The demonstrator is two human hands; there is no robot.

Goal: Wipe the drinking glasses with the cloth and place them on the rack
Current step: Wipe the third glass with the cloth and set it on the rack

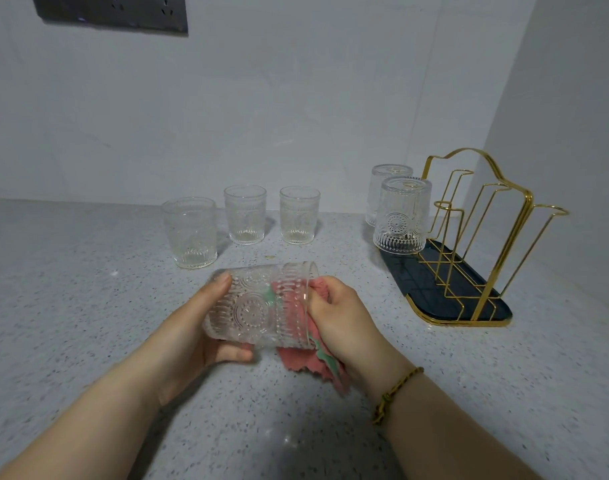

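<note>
My left hand (195, 330) grips an embossed drinking glass (251, 306) lying sideways above the counter, mouth to the right. My right hand (341, 317) holds a pink cloth with green trim (313, 362), part of it pushed inside the glass and the rest hanging below. Three more glasses stand upright behind: one at the left (190, 233), one in the middle (245, 214), one to its right (299, 216). On the gold wire rack (483, 216) two glasses sit upside down, a front one (401, 216) and a back one (386, 174).
The rack stands on a dark tray with a gold rim (431, 299) at the right, near a side wall. The speckled grey counter (71, 306) ends at a pale wall behind. A dark socket panel (112, 10) hangs on the wall at top left.
</note>
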